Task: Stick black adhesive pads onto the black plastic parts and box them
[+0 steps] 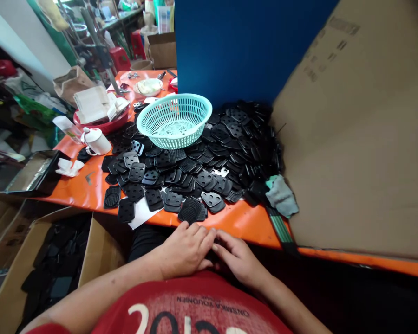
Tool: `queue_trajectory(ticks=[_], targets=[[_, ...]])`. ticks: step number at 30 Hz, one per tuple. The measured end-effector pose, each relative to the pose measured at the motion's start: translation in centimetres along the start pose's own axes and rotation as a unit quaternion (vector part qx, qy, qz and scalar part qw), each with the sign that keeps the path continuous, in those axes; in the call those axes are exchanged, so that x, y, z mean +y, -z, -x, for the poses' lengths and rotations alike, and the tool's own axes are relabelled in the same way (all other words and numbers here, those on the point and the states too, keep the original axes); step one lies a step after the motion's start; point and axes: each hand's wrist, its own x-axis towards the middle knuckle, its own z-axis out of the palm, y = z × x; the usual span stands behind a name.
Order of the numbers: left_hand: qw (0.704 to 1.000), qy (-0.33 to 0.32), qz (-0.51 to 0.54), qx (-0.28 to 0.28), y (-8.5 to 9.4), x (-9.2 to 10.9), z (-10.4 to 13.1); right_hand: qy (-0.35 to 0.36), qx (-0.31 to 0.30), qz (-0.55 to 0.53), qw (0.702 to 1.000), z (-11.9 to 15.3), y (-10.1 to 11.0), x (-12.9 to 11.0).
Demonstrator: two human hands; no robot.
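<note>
Near the perforated black plates (165, 161), we do best with left hand (186, 248) and right hand (242, 260) close, fingers curled, any grip impossible to tell.

Hands (191, 246) near piled black plates (204, 179)

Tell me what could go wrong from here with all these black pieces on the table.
The black pieces nearest the front edge of the orange table could slide off if the left hand nudges them. The turquoise basket seems to rest on other, unevenly stacked pieces, so it might tip if those shift underneath. The white lidded mug stands close to the pieces and could get knocked over.
</note>
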Motion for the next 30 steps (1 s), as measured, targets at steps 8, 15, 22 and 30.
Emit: queue_trajectory(ticks=[8, 15, 22, 30], targets=[[0.978, -0.015, 0.05, 0.203, -1.5, -0.4, 0.5, -0.085, -0.056, -0.156, 0.983, -0.5, -0.2, -2.2], [0.906, -0.012, 0.251, 0.34, -1.1, -0.9, 1.1, -0.07, -0.103, -0.29, 0.949, -1.2, -1.0, -2.1], [0.439, 0.305, 0.714, 0.452, 1.0, -0.9, -1.9, -0.062, -0.019, -0.4, 0.914, -1.0, -3.9, -1.4], [0.312, 0.364, 0.804, 0.35, -0.5, -2.0, -2.5, -0.066, 0.101, -0.284, 0.951, -1.9, -4.5, -0.8]])
